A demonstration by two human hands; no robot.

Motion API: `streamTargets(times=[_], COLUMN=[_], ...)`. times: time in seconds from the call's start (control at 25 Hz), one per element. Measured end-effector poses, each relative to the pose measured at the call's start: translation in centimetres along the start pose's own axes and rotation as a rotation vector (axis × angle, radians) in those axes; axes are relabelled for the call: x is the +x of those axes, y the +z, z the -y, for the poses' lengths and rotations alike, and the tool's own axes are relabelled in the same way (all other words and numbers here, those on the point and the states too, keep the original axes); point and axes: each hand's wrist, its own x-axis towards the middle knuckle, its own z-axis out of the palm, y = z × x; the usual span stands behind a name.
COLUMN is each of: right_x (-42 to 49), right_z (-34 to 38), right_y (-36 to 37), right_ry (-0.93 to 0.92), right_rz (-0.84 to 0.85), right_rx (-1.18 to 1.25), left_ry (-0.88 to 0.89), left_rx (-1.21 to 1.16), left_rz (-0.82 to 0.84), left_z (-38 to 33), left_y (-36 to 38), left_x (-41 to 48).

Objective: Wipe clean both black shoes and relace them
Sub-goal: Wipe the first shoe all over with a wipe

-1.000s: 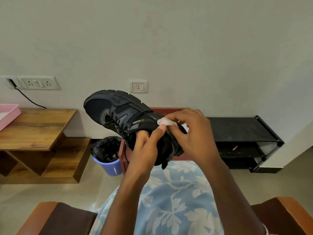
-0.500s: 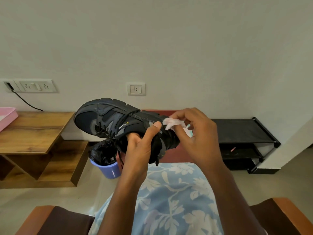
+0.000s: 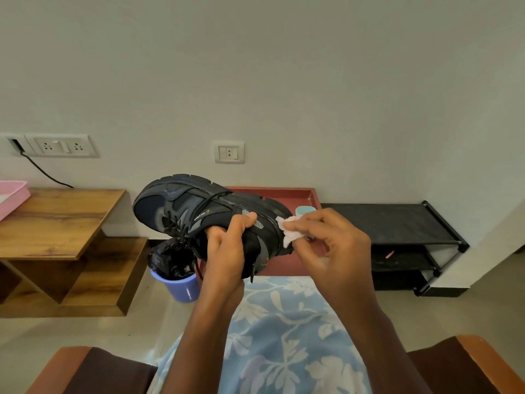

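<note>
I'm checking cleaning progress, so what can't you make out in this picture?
Head view only:
Black shoe opening: covered by the left hand.
Teal object in the red tray: mostly behind the white wipe and right hand.
Pink tray: cut off by the left edge.
Second shoe: not in view.

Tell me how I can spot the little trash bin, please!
Start at the wooden table on the left side of the room, against the wall. On the floor just to its right, seen below the toe of the held-up black shoe, stands the trash bin. It is the only blue, round thing there, and a crinkly black bag lines it.
</note>
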Motion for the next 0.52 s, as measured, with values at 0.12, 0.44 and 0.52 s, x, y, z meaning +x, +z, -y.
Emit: streamTargets(times=[0.12, 0.44, 0.52], right_x=[2.6, -0.6, -1.1], right_z=[0.6, 0.2, 0.1], right_y=[0.0, -0.3, -0.8], right_ry=[-0.025, 0.002, 0.016], right_rz=[0.019, -0.055, -0.068], right_rx=[-0.027, 0.004, 0.036], left_ry=[0.014, -0.059, -0.080], left_rx=[0.034, -0.005, -0.015], left_rz=[0.058, 0.021, 0.002], left_z=[0.0, -0.3, -0.5], left_y=[0.6, -0.2, -0.3], left_x=[-0.5, 0.0, 0.0])
